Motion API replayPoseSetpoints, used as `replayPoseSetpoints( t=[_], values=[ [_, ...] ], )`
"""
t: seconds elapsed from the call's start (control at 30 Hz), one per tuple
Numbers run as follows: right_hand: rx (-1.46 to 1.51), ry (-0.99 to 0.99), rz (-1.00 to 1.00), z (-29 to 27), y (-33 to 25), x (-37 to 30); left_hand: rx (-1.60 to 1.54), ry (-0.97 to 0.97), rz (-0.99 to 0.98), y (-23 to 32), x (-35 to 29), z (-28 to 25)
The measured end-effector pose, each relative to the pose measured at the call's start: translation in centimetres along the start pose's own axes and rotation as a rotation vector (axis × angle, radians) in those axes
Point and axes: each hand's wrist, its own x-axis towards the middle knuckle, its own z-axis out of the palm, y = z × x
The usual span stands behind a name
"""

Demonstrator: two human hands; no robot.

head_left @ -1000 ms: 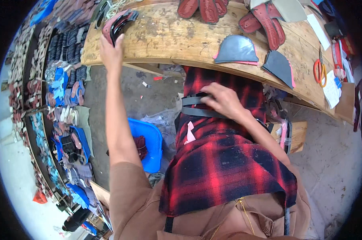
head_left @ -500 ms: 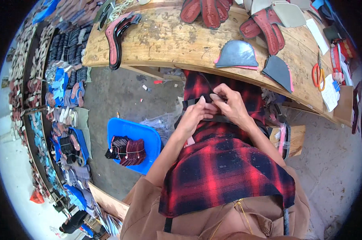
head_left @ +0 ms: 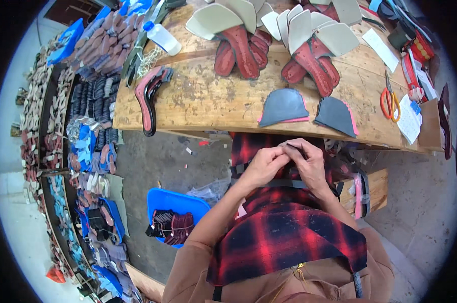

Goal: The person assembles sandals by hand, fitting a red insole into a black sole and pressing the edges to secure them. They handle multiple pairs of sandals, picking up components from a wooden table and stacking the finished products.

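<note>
Above my lap, just under the table's front edge, my left hand [head_left: 267, 165] and my right hand [head_left: 310, 165] meet with fingertips pinched together. A small dark strip [head_left: 292, 147] shows between them; fingers cover most of it, so its kind is unclear. The red and black checked apron [head_left: 284, 237] lies behind and below both hands. Nearest on the table are two dark grey curved pieces with pink undersides, a left piece [head_left: 284, 107] and a right piece [head_left: 335, 117].
On the wooden table [head_left: 198, 103] lie fanned beige and red sole pieces [head_left: 246, 50], a black and red stack [head_left: 145, 103], a bottle [head_left: 163, 39] and orange-handled scissors [head_left: 389, 103]. A blue basin [head_left: 175, 198] with bundled pieces stands left on the floor. Filled shelves [head_left: 49, 141] line the left.
The view has tilted upward, showing more of the tabletop. My hands have drawn closer together, the fingertips now pinched higher on the dark strip.
</note>
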Motion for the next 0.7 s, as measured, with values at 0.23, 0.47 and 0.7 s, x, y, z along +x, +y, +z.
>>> replayPoseSetpoints(
  t=[0.23,0.47,0.7],
  values=[
    [0.318,0.122,0.253,-2.8,0.1,0.4,-0.197,0.879,0.493,8.6,14.1,-12.7],
    [0.285,0.055,0.288,-3.3,0.9,-0.6,0.634,1.284,0.268,7.3,20.1,-11.8],
    [0.347,0.051,0.246,-3.1,1.0,-0.9,0.59,1.101,0.187,7.5,18.7,-13.9]
  ],
)
